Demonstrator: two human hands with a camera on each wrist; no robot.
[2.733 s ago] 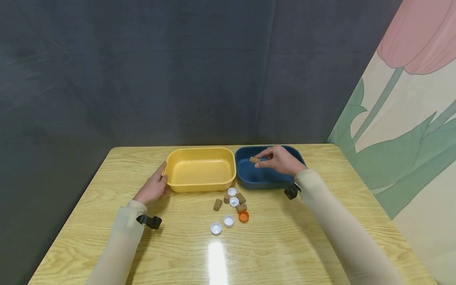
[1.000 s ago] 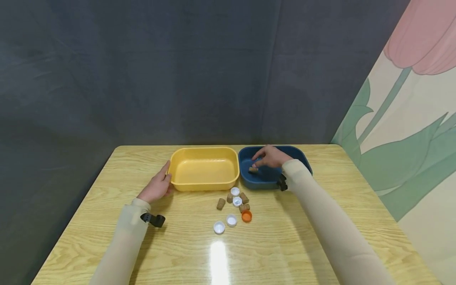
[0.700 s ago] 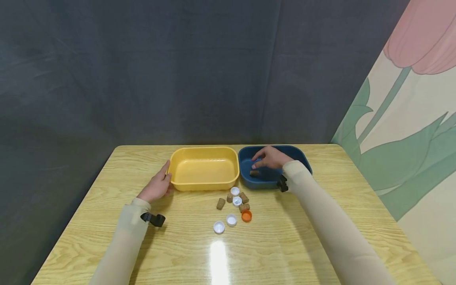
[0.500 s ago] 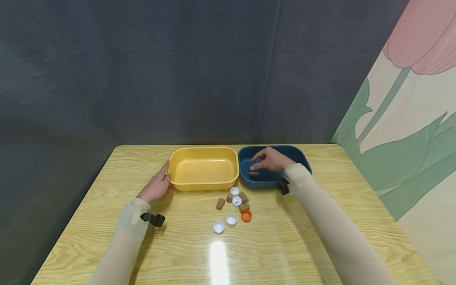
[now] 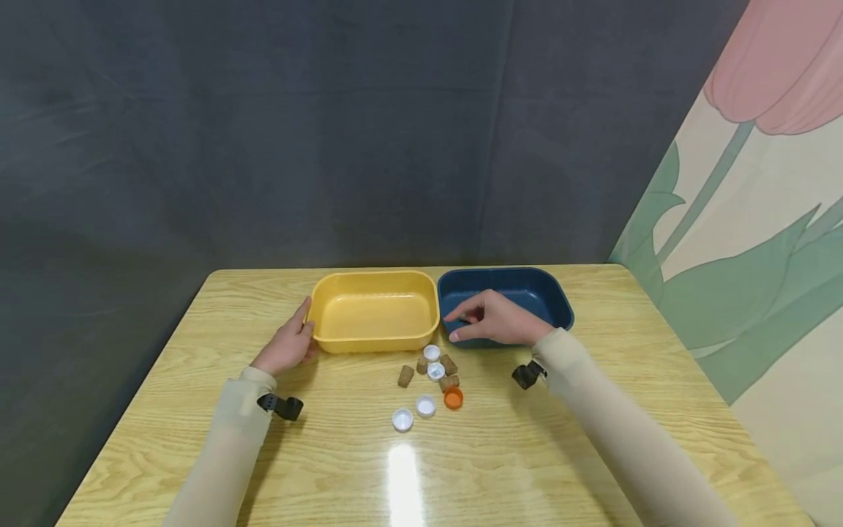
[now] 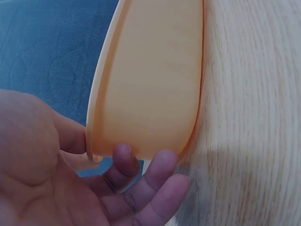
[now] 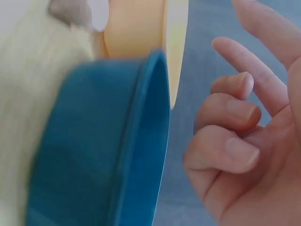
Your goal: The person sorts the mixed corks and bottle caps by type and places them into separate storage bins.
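At the left end of the yellow tray (image 5: 372,345), my left hand (image 5: 285,345) holds the rim. The left wrist view shows its fingers (image 6: 162,165) bent against the tray's end wall. My right hand (image 5: 497,320) is above the near side of the blue tray (image 5: 530,285), thumb and index finger apart. Nothing shows between its fingers in the right wrist view, where the other fingers (image 7: 225,150) are bent. The hand covers much of the blue tray's left inside, and the cork let go there is largely hidden.
Before the trays lie several cork pieces (image 5: 406,376), several white bottle caps (image 5: 402,419) and one orange cap (image 5: 453,397). Some corks and caps touch in a cluster. The trays stand side by side near the back edge of the wooden table (image 5: 316,468), with a dark curtain (image 5: 356,146) behind.
My right hand brought a cork over the blue tray and let it drop inside. Since then it has risen and come back towards the near rim. My left hand has kept its place.
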